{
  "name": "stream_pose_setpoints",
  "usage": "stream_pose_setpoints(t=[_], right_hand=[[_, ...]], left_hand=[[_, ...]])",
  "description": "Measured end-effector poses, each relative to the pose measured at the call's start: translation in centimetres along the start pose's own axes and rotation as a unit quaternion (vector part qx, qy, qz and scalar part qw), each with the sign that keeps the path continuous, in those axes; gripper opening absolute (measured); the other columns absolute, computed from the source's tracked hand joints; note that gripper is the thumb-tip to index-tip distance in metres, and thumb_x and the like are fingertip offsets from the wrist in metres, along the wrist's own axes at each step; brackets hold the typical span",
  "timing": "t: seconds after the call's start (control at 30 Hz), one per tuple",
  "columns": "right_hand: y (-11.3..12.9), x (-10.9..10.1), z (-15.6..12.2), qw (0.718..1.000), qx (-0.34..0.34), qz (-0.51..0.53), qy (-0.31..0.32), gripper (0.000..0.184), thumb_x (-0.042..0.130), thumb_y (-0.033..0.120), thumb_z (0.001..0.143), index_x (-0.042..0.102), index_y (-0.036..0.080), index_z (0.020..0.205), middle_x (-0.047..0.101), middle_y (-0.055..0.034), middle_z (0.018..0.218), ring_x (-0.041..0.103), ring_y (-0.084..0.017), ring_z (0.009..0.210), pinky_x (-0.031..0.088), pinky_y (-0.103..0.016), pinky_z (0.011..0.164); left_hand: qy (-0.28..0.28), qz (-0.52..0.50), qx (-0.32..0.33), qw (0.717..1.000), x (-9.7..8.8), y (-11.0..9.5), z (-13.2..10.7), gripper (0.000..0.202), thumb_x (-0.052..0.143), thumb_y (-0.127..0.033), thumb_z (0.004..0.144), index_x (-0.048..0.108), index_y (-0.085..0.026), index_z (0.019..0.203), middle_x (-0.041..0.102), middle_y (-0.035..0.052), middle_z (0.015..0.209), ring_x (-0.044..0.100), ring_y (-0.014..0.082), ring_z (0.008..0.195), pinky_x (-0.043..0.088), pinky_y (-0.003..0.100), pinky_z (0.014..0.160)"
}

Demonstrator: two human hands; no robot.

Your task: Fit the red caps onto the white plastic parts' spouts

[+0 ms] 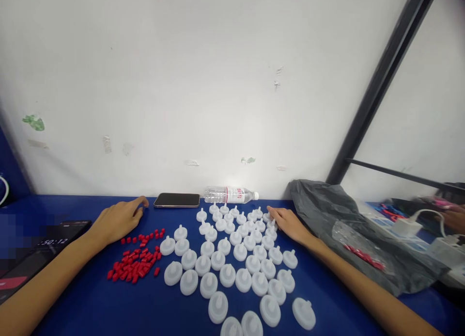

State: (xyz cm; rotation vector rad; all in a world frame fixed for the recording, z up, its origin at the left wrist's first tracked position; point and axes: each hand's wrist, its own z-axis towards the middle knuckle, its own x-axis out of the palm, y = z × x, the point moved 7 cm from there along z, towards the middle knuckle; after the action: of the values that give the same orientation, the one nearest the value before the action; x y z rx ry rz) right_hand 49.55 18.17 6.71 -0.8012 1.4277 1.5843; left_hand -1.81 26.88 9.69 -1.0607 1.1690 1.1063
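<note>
My left hand (119, 220) rests on the blue tabletop, fingers loosely bent and thumb apart, with nothing visible in it. Just in front of it lies a loose pile of small red caps (136, 264). My right hand (288, 224) lies palm down at the far right edge of many white round plastic pieces (227, 275), each a disc with a short spout. Its index finger stretches out over the nearest pieces, seemingly touching one; the other fingers are partly hidden. Most white pieces stand spout up across the middle of the table.
A dark-screened phone (177, 200) and a clear bottle (232, 195) lie by the wall. Another phone (39, 251) showing a timer is at left. On the right are a grey plastic bag (319, 205), a clear bag of red pieces (358, 244) and a white charger (406, 227) with cable.
</note>
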Motion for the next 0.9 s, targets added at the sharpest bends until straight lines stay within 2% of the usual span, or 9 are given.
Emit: stream_pose_setpoints(t=[0.9], right_hand=[[0.06,-0.03,-0.03,1.000,0.005,-0.008,0.007,0.034,0.071,0.045,0.106,0.071,0.018,0.127,0.073,-0.0062,0.127,0.074,-0.026,0.108,0.064,-0.044,0.093]], left_hand=[[-0.012,-0.019,-0.002,1.000,0.16,0.33,0.24,0.041,0.067,-0.045,0.105,0.065,-0.020,0.137,0.074,0.0084,0.123,0.074,0.0232,0.105,0.064,0.046,0.094]])
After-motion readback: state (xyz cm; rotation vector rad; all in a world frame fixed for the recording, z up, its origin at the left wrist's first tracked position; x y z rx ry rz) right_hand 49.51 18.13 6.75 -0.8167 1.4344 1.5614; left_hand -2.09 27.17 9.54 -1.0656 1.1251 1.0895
